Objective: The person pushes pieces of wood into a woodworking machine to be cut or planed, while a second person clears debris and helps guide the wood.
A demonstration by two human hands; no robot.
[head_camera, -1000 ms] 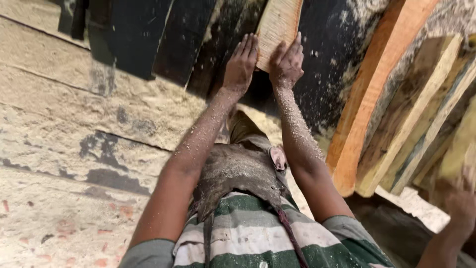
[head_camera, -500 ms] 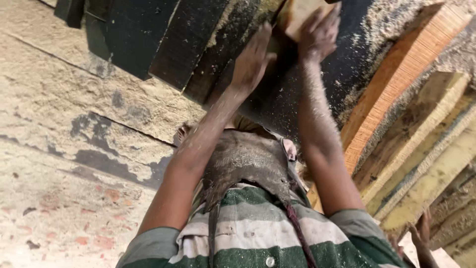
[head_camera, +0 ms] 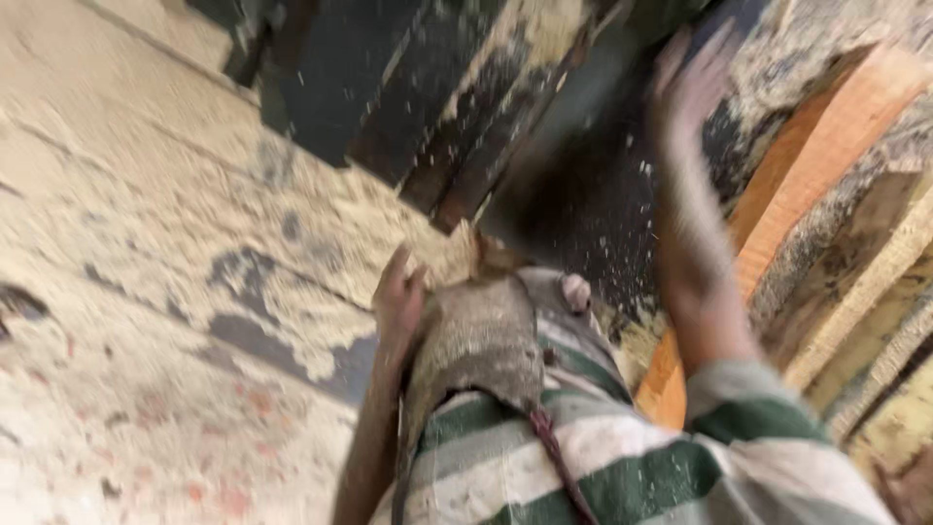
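Reaching up past your head, you had your right hand (head_camera: pixel 692 87) flat and released, fingers spread, with nothing in it as far as the motion blur allowed. It was just beside the dark planks (head_camera: pixel 389 87) leaning ahead of it, though contact could not be made out. Your left hand (head_camera: pixel 398 297) was low at your waist, resting on the upper edge of the dusty apron (head_camera: pixel 481 340). Whether it was gripping the cloth or only pressing on it, I cannot tell. Loose sawdust (head_camera: pixel 622 243) hung in the air below the raised hand, and more lay thick on the floor (head_camera: pixel 146 292) to the left of the lower hand. In my judgement, slower passes with the palm flat on the wood would have served you better, with your face turned away from the falling dust. The pale and orange boards (head_camera: pixel 826 146) stood close on the right of your raised arm, so the elbow needed watching. A firm hold on the apron, which lay over your striped shirt (head_camera: pixel 622 457), would have helped your balance.
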